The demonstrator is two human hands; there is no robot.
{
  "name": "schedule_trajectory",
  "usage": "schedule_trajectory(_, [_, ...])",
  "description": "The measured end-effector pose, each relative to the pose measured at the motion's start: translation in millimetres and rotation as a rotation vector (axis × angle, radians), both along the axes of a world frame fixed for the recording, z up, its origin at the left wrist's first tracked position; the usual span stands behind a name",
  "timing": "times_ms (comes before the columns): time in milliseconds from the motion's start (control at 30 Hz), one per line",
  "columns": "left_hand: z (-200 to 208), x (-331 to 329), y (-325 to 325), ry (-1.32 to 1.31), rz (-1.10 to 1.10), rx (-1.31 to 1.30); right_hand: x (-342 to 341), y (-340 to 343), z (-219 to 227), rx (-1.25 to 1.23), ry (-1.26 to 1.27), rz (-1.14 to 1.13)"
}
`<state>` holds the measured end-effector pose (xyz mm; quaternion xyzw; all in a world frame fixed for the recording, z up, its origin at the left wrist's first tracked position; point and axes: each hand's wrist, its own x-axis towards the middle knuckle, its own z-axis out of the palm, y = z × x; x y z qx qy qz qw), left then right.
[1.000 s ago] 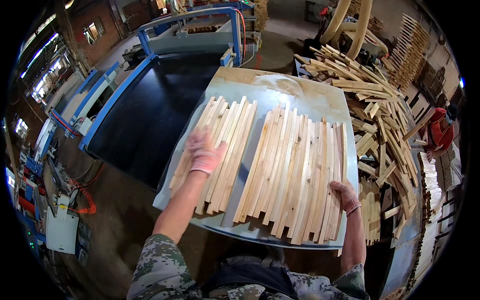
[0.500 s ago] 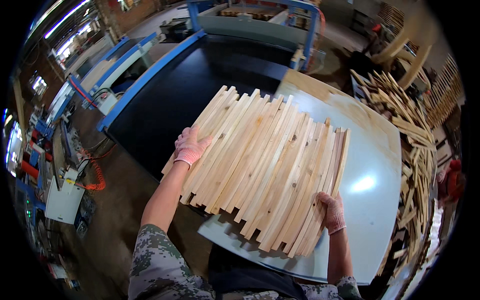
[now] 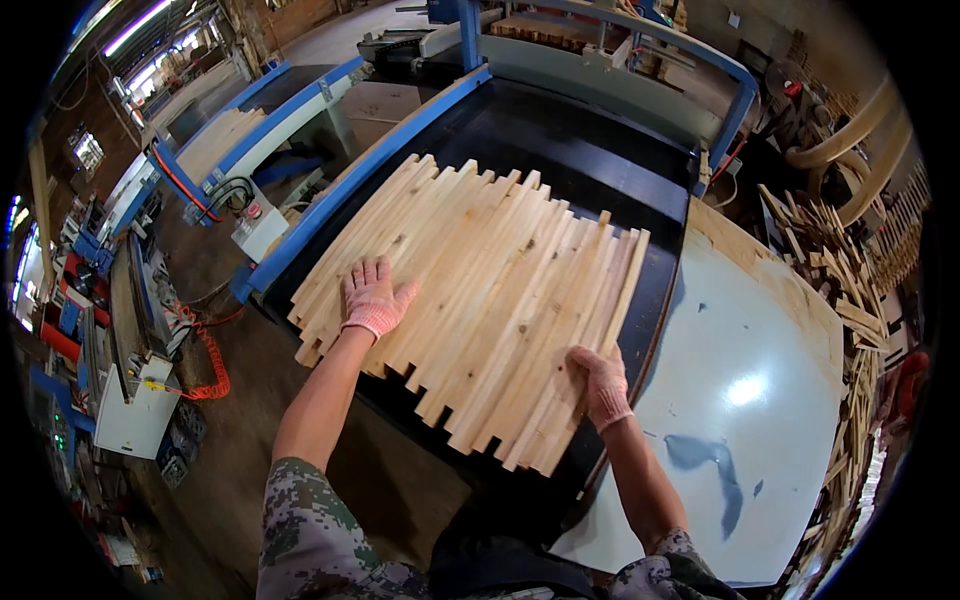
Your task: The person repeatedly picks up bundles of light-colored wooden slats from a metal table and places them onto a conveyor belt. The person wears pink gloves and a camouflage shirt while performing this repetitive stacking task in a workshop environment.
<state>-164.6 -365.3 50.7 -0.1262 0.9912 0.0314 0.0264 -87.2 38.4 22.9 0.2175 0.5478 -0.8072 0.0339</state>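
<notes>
Wooden strips (image 3: 490, 290) on black bed (image 3: 560, 145); left hand (image 3: 376, 300) atop

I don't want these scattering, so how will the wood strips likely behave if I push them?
The strips are probably stiff, since they look straight. As a batch they may slip out of line or spread, because their ends are uneven and no binding shows. Their squared ends suggest they'd slide over the black surface rather than roll.

left hand (image 3: 376, 300): palm down, fingers (image 3: 383, 270) extended | right hand (image 3: 604, 390): thumb (image 3: 581, 356) inward | both forearms (image 3: 322, 410) outstretched
</notes>
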Motion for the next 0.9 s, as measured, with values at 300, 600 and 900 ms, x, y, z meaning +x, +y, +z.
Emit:
schedule_trajectory(300, [-5, -4, -43, 0.129, 0.001, -0.050, -40, -91, 16, 0.420, -0.083, 0.171])
schedule_trajectory(600, [4, -13, -46, 0.018, 0.065, 0.101, 1, -79, 52, 1.048, -0.251, 0.525])
schedule_trajectory(900, [37, 74, 145, 0.528, -0.463, 0.991, 114, -54, 39, 0.554, -0.046, 0.814])
